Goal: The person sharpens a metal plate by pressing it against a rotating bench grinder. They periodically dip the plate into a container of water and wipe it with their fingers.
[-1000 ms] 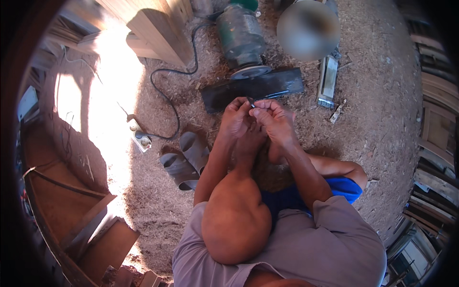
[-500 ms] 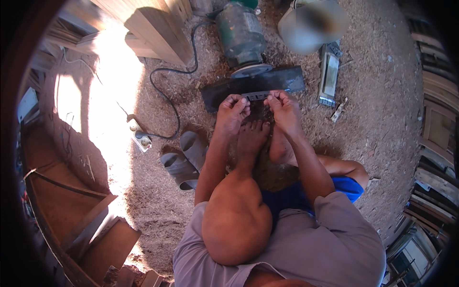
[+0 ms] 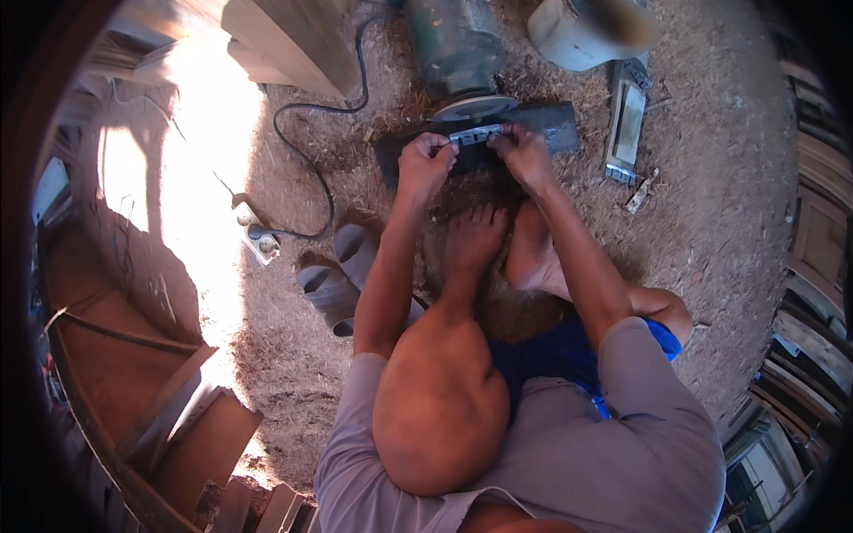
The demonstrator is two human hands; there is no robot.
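Both ends of a slotted grey strip [image 3: 474, 136] are pinched in the fingers of the left hand [image 3: 425, 166] and right hand [image 3: 527, 162], near a round disc [image 3: 475, 107].

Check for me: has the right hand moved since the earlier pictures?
Yes. The right hand has moved forward, closer to the round grey disc.

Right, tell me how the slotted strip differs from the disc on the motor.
The slotted strip is straight and narrow; the disc is round. The slotted strip shows dark cutouts, while the disc's visible face looks plain apart from its centre. The slotted strip is held between the left hand and right hand; the disc sits on the motor's end. Both look greyish.
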